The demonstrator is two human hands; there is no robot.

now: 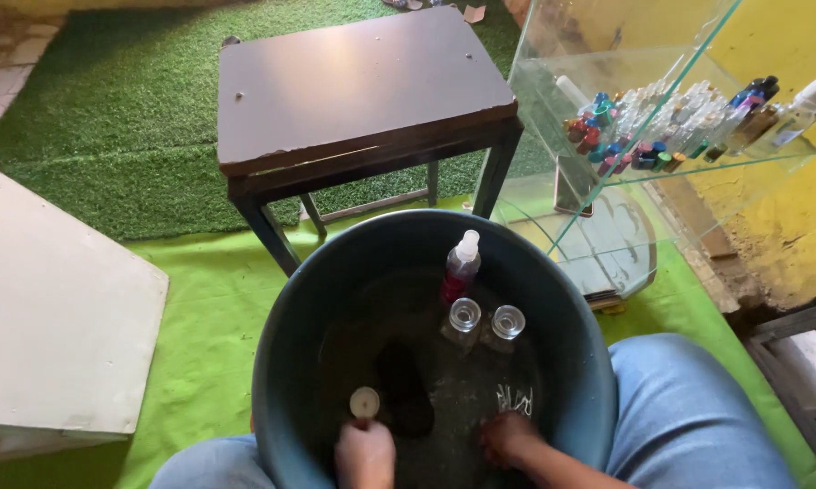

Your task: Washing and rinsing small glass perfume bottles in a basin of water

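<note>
Left hand [365, 453] fingers around capped bottle [364, 403]

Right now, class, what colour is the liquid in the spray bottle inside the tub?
Red, seen in the head view: spray bottle.

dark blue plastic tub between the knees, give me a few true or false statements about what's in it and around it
1. Two open clear glass bottles stand in the dark blue plastic tub. True.
2. The clear spray bottle with red liquid and white nozzle lies on the dark brown wooden table. False: it stands inside the tub.
3. The left hand has a small round cream cap at its fingertips. True.
4. The right hand rests on the green artificial grass. False: it is inside the tub.
5. Small bottles with coloured caps sit on a glass shelf. True.
</note>
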